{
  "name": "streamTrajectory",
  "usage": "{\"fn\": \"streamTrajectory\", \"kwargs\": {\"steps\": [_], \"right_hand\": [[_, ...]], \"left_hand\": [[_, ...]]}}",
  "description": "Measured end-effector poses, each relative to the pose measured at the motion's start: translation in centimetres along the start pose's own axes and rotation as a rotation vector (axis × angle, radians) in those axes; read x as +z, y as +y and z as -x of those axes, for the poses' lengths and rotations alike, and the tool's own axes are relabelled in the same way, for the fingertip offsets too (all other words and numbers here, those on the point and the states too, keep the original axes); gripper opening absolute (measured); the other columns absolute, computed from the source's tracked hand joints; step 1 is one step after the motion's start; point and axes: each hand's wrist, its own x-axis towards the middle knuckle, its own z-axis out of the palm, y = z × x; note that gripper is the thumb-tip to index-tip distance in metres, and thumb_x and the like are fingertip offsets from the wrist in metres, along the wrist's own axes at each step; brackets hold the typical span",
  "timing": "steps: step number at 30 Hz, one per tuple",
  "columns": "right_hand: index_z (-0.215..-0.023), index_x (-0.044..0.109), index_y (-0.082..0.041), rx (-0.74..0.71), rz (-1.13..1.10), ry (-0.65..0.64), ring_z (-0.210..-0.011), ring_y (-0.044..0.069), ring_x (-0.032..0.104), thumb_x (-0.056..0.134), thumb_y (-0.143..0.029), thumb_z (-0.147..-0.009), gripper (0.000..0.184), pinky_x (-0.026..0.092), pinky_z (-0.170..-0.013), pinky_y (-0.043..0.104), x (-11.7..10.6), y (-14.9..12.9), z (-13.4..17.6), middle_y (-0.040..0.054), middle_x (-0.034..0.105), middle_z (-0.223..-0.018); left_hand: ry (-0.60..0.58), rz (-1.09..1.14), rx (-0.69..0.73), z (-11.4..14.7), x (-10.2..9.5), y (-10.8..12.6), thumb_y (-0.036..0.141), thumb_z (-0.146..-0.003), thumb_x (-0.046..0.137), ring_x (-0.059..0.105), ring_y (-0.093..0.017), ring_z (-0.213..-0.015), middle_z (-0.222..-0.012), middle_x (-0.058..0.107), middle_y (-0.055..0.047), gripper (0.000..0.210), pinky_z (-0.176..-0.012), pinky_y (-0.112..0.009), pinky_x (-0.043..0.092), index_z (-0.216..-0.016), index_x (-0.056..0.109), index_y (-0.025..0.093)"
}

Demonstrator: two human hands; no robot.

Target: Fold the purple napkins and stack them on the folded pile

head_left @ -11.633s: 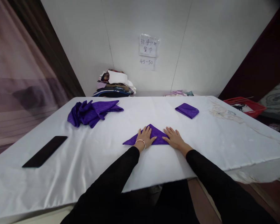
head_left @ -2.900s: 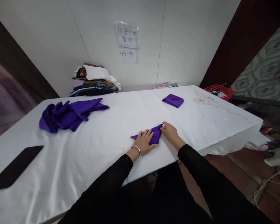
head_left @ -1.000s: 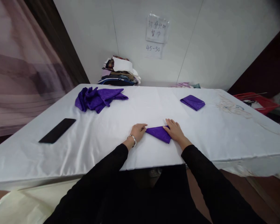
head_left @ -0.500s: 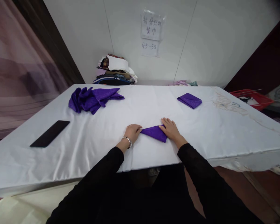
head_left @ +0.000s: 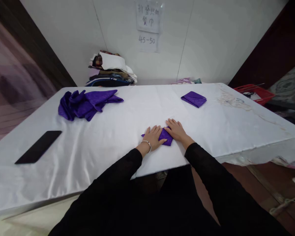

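Observation:
A folded purple napkin lies on the white-covered table near its front edge, partly hidden under my hands. My left hand lies flat across its left part, fingers stretched out, with a small purple tip sticking out to the left. On the napkin's right upper side rests my right hand, its fingers spread and pointing away from me. Farther back on the right is another folded purple napkin. A loose, crumpled heap of purple cloth sits at the back left.
A dark flat rectangular board lies on the left of the table. Behind the far edge rises a stack of folded clothes. A red basket stands beyond the right edge. A handwritten sign hangs on the wall.
My left hand has let go of the napkin's left tip, moved right and flattened onto the cloth. My right hand stays on the right part. The whole view has shifted slightly.

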Motion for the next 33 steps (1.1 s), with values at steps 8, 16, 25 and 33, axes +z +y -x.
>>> {"fn": "streamTrajectory", "kwargs": {"steps": [8,16,25,33], "right_hand": [[-0.144,0.028,-0.021,0.025,0.058,0.015,-0.14,0.026,0.017,0.019,-0.049,-0.096,0.056,0.016,-0.109,0.053,-0.2,1.7,-0.4,0.0078,0.022,-0.153],[-0.143,0.029,-0.023,0.036,0.055,0.011,-0.14,0.027,0.016,0.021,-0.048,-0.096,0.054,0.016,-0.109,0.055,0.0,2.4,-1.0,0.0077,0.022,-0.153],[-0.144,0.027,-0.014,0.317,-0.279,0.134,-0.139,0.023,0.023,0.01,-0.046,-0.096,0.061,0.021,-0.112,0.045,-1.9,4.8,-1.1,0.0114,0.026,-0.151],[-0.144,0.031,-0.015,-0.194,-0.145,0.079,-0.141,0.023,0.016,0.025,-0.052,-0.093,0.063,0.008,-0.114,0.045,-0.2,-2.1,3.9,0.0095,0.03,-0.15]], "left_hand": [[-0.004,-0.082,0.002,0.2,0.4,-0.5,0.055,-0.09,0.03,0.018,-0.027,-0.14,-0.153,0.025,-0.009,0.066,-0.112,-0.053,0.012,-0.143,0.029,0.017],[-0.037,-0.075,0.143,-0.1,0.6,-0.1,0.038,-0.094,0.027,0.019,-0.022,-0.14,-0.152,0.029,-0.004,0.052,-0.113,-0.052,0.012,-0.143,0.031,0.023],[-0.015,-0.076,0.157,-0.1,0.7,-0.4,0.038,-0.093,0.027,0.021,-0.024,-0.14,-0.152,0.029,-0.005,0.051,-0.112,-0.053,0.015,-0.142,0.033,0.021],[-0.021,-0.068,0.147,0.1,0.3,0.0,0.032,-0.091,0.03,0.022,-0.024,-0.139,-0.15,0.032,-0.006,0.053,-0.112,-0.054,0.015,-0.143,0.03,0.021]]}}
